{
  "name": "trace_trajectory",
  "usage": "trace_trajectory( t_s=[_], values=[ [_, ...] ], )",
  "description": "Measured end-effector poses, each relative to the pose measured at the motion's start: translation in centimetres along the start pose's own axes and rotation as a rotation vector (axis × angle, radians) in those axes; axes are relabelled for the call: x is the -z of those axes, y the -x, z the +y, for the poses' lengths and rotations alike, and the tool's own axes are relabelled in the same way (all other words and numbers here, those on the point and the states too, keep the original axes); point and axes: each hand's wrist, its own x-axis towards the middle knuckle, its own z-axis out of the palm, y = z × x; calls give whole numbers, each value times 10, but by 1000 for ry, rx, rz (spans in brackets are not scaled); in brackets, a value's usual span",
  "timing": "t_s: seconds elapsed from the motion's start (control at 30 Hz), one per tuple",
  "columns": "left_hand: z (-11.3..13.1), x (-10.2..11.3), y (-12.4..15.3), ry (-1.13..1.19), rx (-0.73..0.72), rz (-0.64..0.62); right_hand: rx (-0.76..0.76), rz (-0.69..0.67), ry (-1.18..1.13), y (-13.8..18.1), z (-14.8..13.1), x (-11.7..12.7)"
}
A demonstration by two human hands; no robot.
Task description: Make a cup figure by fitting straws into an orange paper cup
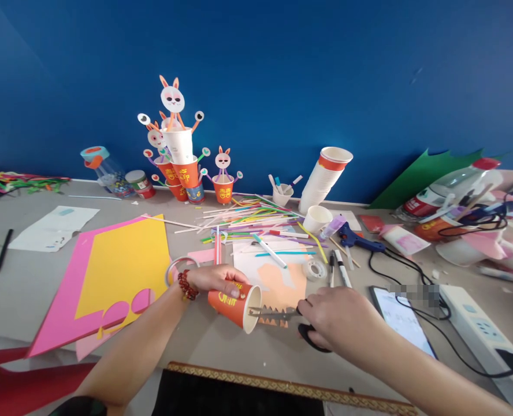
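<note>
Head view: what are the left hand's (224, 278) fingers doing?

They wrap around an orange paper cup (228, 307), the thumb laid along its side; the cup is tipped over, its mouth turned toward the right hand (337, 315).

And the right hand's fingers?

Curled around the black handles of the scissors (285, 314), whose blades reach into the cup's mouth.

Does the cup touch the counter (204, 352)?

I cannot tell. It is near the counter's front edge, just beside the peach paper (293, 277).

What else is near?

2 pens (342, 268) behind the right hand, with the tape roll (323, 270) beside them, and 1 yellow sheet (126, 254) over a pink sheet (61, 306) to the left.
</note>
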Motion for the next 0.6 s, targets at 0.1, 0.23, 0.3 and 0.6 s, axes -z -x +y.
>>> trace_trajectory(
  t_s=[0.1,0.23,0.3,0.6],
  values=[
    [-2,1,0,-5,11,-1,11,-10,18,-2,-1,2],
    [-5,2,0,-2,-8,0,9,-40,27,-4,-3,7],
    [-6,2,0,17,-17,-6,0,-54,37,-5,-3,7],
    [-5,2,0,59,-35,-25,103,115,97,-2,2,-9]
  ],
)
